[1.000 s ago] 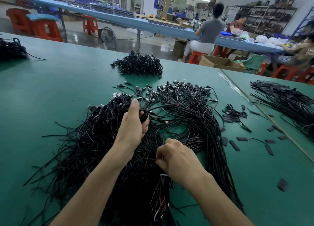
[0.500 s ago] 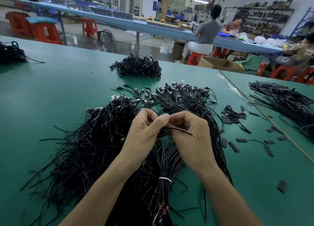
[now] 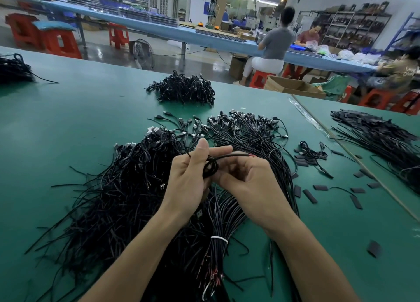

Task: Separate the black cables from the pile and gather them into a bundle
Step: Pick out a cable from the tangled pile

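"Hands first: where are they?"

"Both are raised over the middle of the green table (image 3: 68,124), close together. The left hand (image 3: 188,179) grips a small coiled black cable (image 3: 210,166), with the thumb upright and the fingers curled round the loops. The right hand (image 3: 252,185) pinches the same coil from the other side, fingers bent."

"And the cable's end?"

"It sticks out to the right above the right hand, with a red wire tip showing."

"Where are the other cables?"

"A big loose pile (image 3: 122,192) spreads under and to the left of the left forearm. Between the forearms lies a tied bundle (image 3: 223,213), cinched by a white tie (image 3: 219,238), its bare red and white wire ends pointing toward the person. Beyond the hands, cables with USB plugs (image 3: 245,129) fan out."

"Anything else on the table?"

"A heap of coiled cables (image 3: 184,90) lies farther back, and flat black sleeves (image 3: 310,196) are scattered to the right, well apart from the hands."
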A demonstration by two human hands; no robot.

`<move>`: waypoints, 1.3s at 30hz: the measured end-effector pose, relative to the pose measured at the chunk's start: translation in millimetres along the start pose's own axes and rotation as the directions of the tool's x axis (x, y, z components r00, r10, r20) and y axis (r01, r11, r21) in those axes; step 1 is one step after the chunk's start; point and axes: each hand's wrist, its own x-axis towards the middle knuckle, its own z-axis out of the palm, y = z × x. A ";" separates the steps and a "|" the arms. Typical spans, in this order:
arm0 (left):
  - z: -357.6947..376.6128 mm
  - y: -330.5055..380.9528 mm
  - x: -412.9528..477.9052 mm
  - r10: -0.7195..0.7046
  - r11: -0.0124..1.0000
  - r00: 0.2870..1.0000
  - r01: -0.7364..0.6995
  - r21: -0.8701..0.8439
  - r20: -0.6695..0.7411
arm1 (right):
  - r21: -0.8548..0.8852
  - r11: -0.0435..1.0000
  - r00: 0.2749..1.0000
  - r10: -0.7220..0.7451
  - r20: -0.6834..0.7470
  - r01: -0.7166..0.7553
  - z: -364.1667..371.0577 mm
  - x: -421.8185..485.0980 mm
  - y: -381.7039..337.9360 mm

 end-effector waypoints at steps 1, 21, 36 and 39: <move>0.6 -0.5 0.1 0.004 1.000 1.000 -0.005 -0.023 -0.011 | -0.013 1.000 0.999 0.015 -0.043 -0.016 1.9 -0.5 -1.0; -17.7 -16.6 10.3 -0.152 0.976 0.983 0.166 0.140 -0.107 | -0.860 0.414 0.910 -0.397 0.123 0.297 27.3 -22.2 -9.0; -23.5 -6.3 8.1 -0.669 0.720 0.671 0.692 0.055 0.321 | -0.633 0.740 0.974 -0.176 0.145 0.228 8.3 -6.6 -19.4; -27.4 -2.1 6.2 -0.589 0.789 0.653 0.593 0.163 0.476 | -0.591 0.791 0.987 -0.104 0.121 0.156 1.3 -4.0 -18.4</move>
